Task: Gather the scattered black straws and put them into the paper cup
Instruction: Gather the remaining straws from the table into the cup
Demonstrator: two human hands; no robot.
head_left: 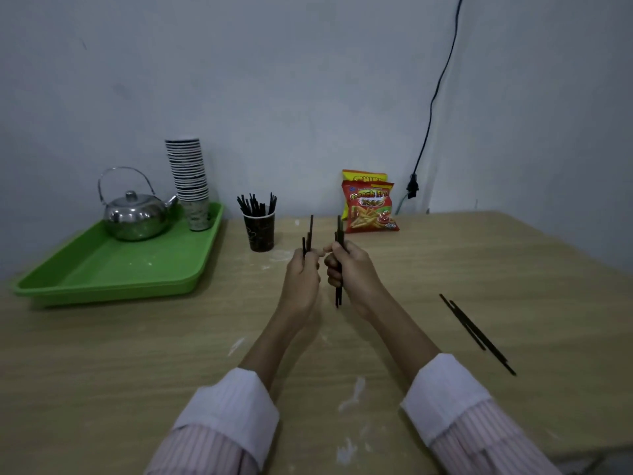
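a small bundle of black straws (309, 236) is being held upright in the left hand (303, 279), and a second bundle (339, 265) is being held upright in the right hand (346, 269), with both sets of long axes standing close to vertical above the wooden table (479, 269). the paper cup (259, 231), dark and already bristling with straws (255, 204) leaning out of its mouth, is being kept upright on the table just beyond and to the left of the hands, so the left hand is judged to be the nearer one for the drop. the held ends are being pointed upward and downward rather than toward the cup, and a short carry forward and leftward, with the lower tips brought over the rim, is judged to be what the coming move turns on. both hands are being curled closed around their bundles, fingers wrapped tight with no gap seen; the two fists are being held just beside each other, thumbs nearly touching. a few loose straws (478, 332) are being left lying flat on the table well apart to the right, their long axis running diagonally from far-left to near-right, nearer the right hand. further out, a green tray (102, 282) is being occupied by a steel kettle (135, 214) and a stack of cups (190, 176), and snack packets (370, 207) are being leaned against the wall.
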